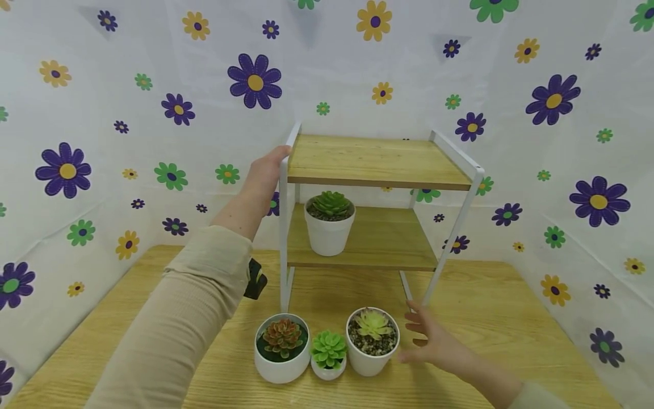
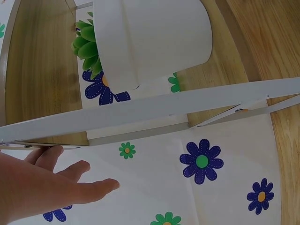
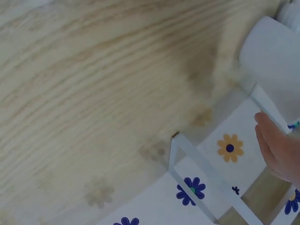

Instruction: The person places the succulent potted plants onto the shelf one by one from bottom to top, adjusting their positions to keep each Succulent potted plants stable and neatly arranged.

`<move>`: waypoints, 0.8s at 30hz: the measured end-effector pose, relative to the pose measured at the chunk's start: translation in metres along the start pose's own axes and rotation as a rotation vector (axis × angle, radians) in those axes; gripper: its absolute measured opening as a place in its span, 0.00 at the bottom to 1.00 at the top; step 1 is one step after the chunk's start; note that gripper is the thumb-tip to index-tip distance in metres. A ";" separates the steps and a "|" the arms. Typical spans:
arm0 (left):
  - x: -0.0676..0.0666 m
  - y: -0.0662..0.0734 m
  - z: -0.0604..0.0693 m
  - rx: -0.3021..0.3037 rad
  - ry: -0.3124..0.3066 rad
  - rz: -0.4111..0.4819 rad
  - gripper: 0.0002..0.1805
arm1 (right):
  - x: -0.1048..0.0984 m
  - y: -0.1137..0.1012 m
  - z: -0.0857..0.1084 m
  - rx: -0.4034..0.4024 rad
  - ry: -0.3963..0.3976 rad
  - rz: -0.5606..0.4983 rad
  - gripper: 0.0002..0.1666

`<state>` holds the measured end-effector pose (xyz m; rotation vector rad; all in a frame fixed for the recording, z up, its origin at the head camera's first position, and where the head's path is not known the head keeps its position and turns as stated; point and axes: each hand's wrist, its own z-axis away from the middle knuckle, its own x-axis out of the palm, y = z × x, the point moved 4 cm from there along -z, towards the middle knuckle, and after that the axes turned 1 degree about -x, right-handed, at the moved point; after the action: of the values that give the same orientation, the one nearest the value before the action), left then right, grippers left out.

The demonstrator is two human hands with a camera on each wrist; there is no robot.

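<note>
A two-tier wooden shelf with a white metal frame (image 1: 282, 238) stands on the table. My left hand (image 1: 265, 173) touches the top of its left side, several fingers loosely extended below the rail in the left wrist view. On the lower tier sits a white pot with a green succulent (image 1: 329, 236). In front of the shelf stand a bowl-shaped pot with a reddish succulent (image 1: 283, 366), a small pot with a bright green succulent (image 1: 328, 351) and a white pot with a pale yellow-green succulent (image 1: 370, 360). Just right of that last pot, my right hand (image 1: 431, 341) has its fingers spread, holding nothing.
A wooden table (image 1: 485, 341) carries everything. Behind and at both sides hangs a white cloth with printed flowers (image 1: 327, 68). A black object (image 1: 255, 279), partly hidden by my left sleeve, shows left of the shelf.
</note>
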<state>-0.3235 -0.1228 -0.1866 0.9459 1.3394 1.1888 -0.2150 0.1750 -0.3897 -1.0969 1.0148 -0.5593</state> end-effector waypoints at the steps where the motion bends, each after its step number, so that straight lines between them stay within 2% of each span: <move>1: 0.000 0.000 0.000 0.000 -0.001 -0.002 0.35 | 0.001 0.001 -0.001 -0.016 0.001 -0.001 0.65; 9: 0.001 0.000 -0.001 0.008 -0.001 -0.011 0.34 | 0.014 0.007 -0.007 -0.102 0.002 0.003 0.68; 21: 0.000 0.000 0.000 0.012 -0.008 -0.012 0.34 | 0.028 0.009 -0.015 -0.123 -0.014 -0.075 0.68; 24: 0.000 0.001 -0.001 0.014 -0.010 -0.001 0.34 | 0.032 0.008 -0.016 -0.123 0.005 -0.066 0.68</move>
<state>-0.3242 -0.1223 -0.1858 0.9602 1.3422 1.1738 -0.2150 0.1456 -0.4112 -1.2418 1.0310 -0.5594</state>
